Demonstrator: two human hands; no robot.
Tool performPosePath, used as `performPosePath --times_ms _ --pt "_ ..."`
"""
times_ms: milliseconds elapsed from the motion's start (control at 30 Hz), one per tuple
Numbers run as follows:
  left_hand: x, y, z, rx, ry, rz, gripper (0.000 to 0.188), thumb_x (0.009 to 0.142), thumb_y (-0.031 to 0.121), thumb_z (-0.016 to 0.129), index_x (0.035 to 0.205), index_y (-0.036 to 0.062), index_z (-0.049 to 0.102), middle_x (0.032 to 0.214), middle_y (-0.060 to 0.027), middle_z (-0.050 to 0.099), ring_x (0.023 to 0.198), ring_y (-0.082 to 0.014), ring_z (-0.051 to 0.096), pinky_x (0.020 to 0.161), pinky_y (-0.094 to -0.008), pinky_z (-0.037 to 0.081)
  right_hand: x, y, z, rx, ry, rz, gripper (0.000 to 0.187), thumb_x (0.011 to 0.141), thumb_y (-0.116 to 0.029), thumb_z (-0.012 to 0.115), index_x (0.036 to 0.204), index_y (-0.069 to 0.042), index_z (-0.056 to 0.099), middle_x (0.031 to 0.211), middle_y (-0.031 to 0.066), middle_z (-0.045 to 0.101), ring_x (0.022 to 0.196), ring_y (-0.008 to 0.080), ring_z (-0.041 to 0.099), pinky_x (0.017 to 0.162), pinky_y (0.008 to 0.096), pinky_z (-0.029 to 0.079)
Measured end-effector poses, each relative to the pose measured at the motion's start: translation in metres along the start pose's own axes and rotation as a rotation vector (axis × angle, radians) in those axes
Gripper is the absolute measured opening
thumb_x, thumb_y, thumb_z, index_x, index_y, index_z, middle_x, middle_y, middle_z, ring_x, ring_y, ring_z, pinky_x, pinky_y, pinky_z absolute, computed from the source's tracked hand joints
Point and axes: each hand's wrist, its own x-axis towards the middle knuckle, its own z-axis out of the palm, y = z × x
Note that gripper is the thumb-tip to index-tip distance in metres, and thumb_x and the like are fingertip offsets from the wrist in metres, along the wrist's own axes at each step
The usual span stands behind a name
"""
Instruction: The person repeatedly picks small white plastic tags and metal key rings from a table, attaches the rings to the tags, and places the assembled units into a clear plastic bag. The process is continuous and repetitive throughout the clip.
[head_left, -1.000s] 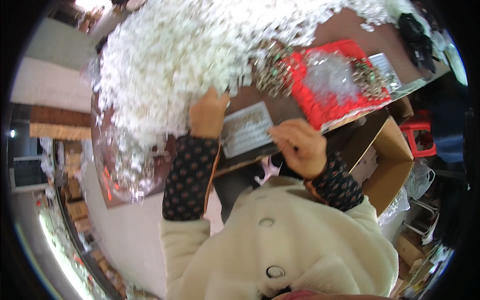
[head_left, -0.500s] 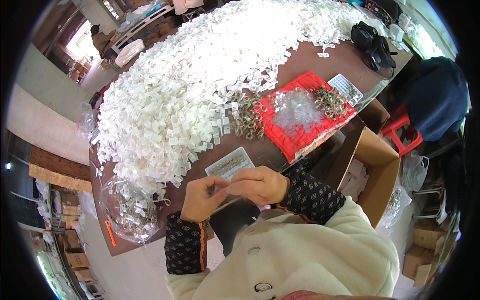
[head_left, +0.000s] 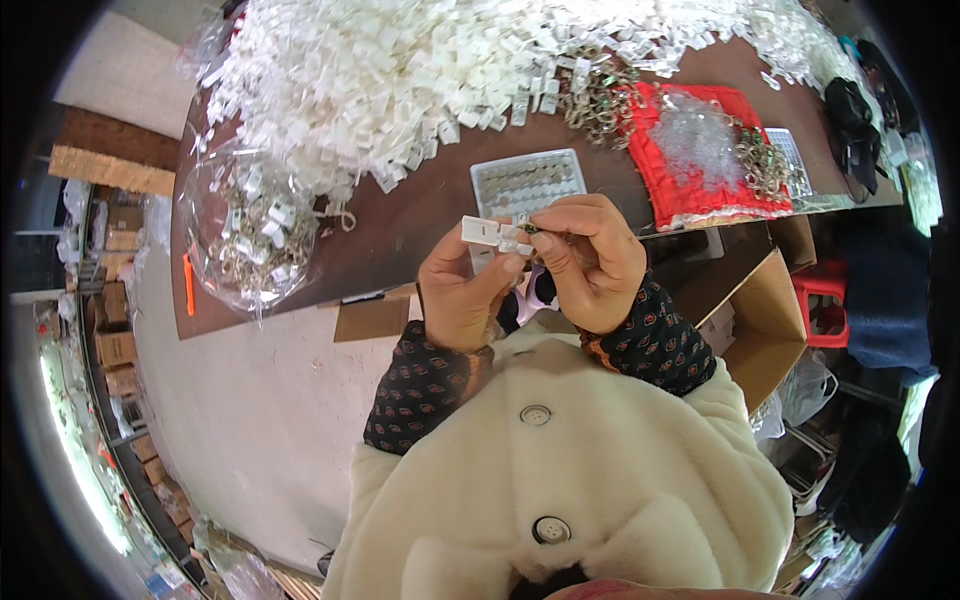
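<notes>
Both hands meet in front of the cream coat, close to the table's edge. My left hand [head_left: 462,300] pinches a small white rectangular plastic case [head_left: 480,231], its flat part sticking out past the fingers. Beside it, my right hand [head_left: 598,262] has thumb and forefinger closed on a small metal clip [head_left: 531,228] at the case's right end; the fingers partly cover it. Just beyond the hands lies a white tray [head_left: 482,163] with rows of small, round, dull-coloured pieces. A huge heap of similar white plastic pieces [head_left: 400,80] spreads over the brown table [head_left: 400,210].
A red quilted cloth [head_left: 652,180] bears clear plastic bits and metal clasps [head_left: 762,165]; more clasps [head_left: 600,105] lie beside it. A clear bag [head_left: 255,235] of finished-looking pieces and an orange tool [head_left: 189,285] sit left. At right stand an open carton [head_left: 768,310] and red stool [head_left: 822,300].
The view has tipped downward and shifted. My hands have moved slightly apart, and the white case and metal clip now show between the fingers.
</notes>
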Motion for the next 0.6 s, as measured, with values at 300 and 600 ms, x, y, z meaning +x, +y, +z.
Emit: performPosePath --times_ms 300,600 --pt "-0.008 0.002 0.0 0.253 0.176 0.127 0.028 0.087 0.003 0.072 0.114 -0.0026 0.065 0.084 -0.0033 0.066 0.054 -0.0049 0.053 0.043 -0.0164 0.038 0.009 -0.014 -0.004 -0.127 -0.202 0.037 0.02 0.085 0.008 0.066 0.102 -0.001 0.069 0.092 0.0111 0.066 0.079 0.021 0.066 0.068 0.0279 0.051" --pt "-0.004 -0.002 -0.011 0.354 0.108 0.265 0.031 0.083 0.001 0.076 0.112 -0.0039 0.066 0.092 -0.007 0.07 0.058 -0.0054 0.055 0.049 -0.0172 0.045 0.009 -0.016 -0.003 -0.024 -0.258 0.162 0.021 0.084 0.009 0.068 0.103 0.0 0.072 0.091 0.0103 0.066 0.08 0.0143 0.064 0.07 0.0246 0.05"
